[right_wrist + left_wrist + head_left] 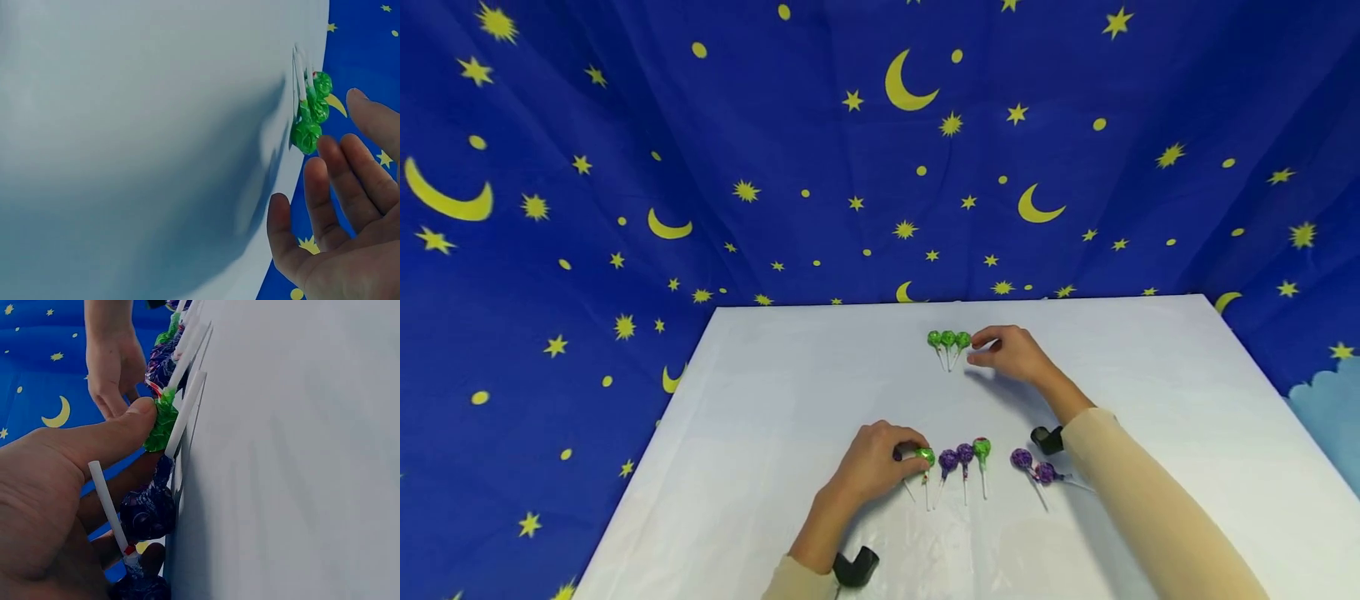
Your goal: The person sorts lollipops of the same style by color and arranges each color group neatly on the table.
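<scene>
Wrapped lollipops laid out on a white tabletop (pixel 820 367), the green trio (pixel 948 338) serving as landmark. The green trio lay with heads side by side and sticks converging toward the person. The right hand (pixel 1015 354) hovered just right of the green trio, its thumb parted from loosely bent fingers and nothing in its grasp; whether a fingertip touched the nearest head could not be told. The left hand (pixel 874 461), nearer the person than the green trio and to its left, pinched a green lollipop (pixel 927 457) by the head; whether this had left the surface was unclear. Two partly hidden purple lollipops (pixel 149 512) lay close to that hand's other fingers. Nearer the person than the green trio stood a row with two purple heads (pixel 965 452) and a loose green lollipop (pixel 982 448); a purple pair (pixel 1021 459) lay farther right. The step in hand appeared to be picking a green piece out of the mixed row. The next move seemed to call for lifting it clear of neighbouring sticks and laying it beside the green trio without disturbing those heads.
</scene>
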{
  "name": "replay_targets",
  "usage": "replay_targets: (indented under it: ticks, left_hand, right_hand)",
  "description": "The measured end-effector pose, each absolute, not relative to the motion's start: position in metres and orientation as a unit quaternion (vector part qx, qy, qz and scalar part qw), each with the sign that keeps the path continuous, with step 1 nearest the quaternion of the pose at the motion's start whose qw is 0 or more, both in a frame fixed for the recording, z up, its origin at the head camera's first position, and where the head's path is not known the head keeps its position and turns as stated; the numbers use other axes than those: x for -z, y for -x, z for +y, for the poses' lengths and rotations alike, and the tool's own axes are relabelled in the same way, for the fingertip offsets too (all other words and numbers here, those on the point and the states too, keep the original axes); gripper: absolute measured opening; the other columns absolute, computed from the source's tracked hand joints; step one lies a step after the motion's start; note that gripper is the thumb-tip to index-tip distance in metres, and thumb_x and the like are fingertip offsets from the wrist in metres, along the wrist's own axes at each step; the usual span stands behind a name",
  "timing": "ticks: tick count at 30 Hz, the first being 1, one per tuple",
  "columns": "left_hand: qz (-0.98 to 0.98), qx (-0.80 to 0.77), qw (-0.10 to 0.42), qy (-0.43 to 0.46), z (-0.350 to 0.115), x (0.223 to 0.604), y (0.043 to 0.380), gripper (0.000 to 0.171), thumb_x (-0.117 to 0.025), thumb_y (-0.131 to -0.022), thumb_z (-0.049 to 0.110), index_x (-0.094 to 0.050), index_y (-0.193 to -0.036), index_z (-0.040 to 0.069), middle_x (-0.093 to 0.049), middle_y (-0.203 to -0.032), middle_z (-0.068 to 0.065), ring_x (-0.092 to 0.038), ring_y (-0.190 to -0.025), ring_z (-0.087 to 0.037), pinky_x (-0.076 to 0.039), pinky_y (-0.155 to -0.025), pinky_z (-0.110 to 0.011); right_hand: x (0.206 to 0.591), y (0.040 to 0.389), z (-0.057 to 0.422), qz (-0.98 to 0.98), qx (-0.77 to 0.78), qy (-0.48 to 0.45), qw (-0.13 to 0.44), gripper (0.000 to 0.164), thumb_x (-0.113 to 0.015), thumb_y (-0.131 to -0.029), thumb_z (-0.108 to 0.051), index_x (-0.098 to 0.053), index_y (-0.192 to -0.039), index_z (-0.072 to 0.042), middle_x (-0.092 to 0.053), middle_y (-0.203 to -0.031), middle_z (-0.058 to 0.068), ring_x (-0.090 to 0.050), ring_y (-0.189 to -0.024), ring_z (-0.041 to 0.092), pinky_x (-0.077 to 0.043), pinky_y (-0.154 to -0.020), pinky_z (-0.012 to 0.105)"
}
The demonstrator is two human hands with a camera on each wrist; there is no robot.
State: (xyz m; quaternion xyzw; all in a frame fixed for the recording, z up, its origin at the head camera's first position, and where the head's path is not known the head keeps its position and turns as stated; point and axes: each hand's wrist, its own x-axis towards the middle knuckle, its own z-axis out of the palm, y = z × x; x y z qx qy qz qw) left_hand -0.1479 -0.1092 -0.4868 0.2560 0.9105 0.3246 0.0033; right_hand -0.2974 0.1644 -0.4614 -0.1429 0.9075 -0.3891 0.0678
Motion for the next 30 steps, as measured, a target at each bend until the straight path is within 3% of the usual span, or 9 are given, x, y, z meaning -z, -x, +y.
replay_targets:
  ticks: [18,30]
  left_hand:
    - [0.911,-0.329,0.005,-0.248,-0.109,0.489,0.147,0.018,-0.078,-0.081,0.034,-0.074,-0.098,0.028,-0.067,-0.093,0.016,-0.057,-0.083,-0.007,-0.046,-0.079,-0.033]
    - [0.910,-0.329,-0.003,-0.251,-0.109,0.490,0.148,0.018,-0.078,-0.081,0.035,-0.074,-0.097,0.029,-0.066,-0.091,0.017,-0.055,-0.080,-0.006,-0.046,-0.075,-0.031]
  right_hand:
    - [0.464,0.269,0.165,0.892,0.408,0.187,0.045,0.028,-0.077,-0.084,-0.027,-0.072,-0.105,-0.009,-0.068,-0.096,-0.002,-0.059,-0.082,0.018,-0.048,-0.065,0.036]
    - [0.458,0.253,0.170,0.887,0.404,0.216,0.058,0.029,-0.077,-0.083,-0.031,-0.073,-0.104,-0.011,-0.067,-0.094,-0.005,-0.058,-0.081,0.017,-0.049,-0.063,0.035]
